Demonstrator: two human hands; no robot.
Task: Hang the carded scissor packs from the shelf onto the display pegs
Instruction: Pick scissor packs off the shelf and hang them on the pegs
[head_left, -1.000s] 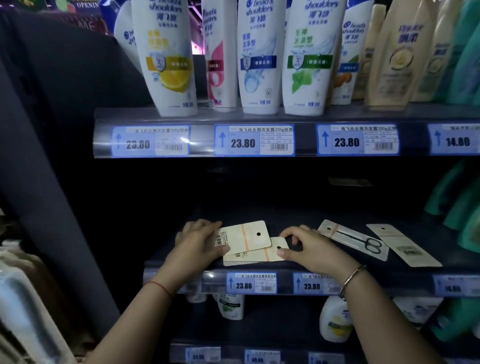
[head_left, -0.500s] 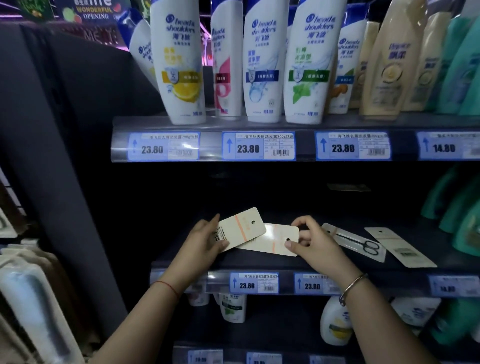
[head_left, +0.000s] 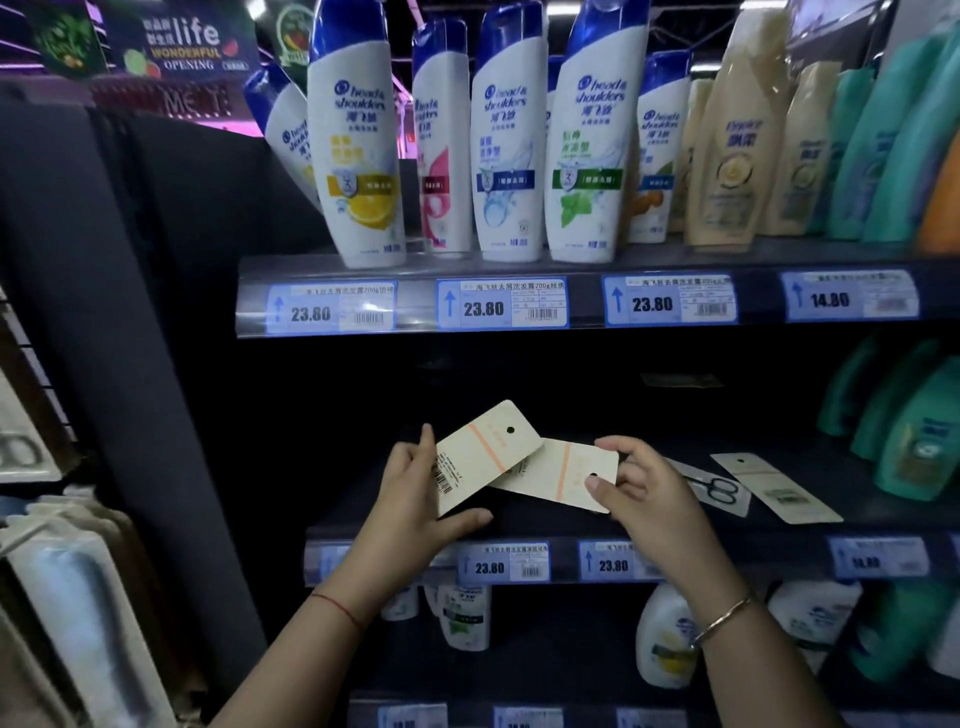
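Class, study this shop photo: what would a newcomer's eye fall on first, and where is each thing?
First, two pale cards held up at the centre before the dark middle shelf: the left hand grips the barcode card and the right hand pinches the second card partly under it. Above, white shampoo bottles line the top shelf over bright blue price tags. Two more packs lie on the middle shelf, right of the hands.

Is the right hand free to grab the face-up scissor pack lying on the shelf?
Probably not yet: the right hand pinches a pack. The shelf pack lies close beside it, nothing between.
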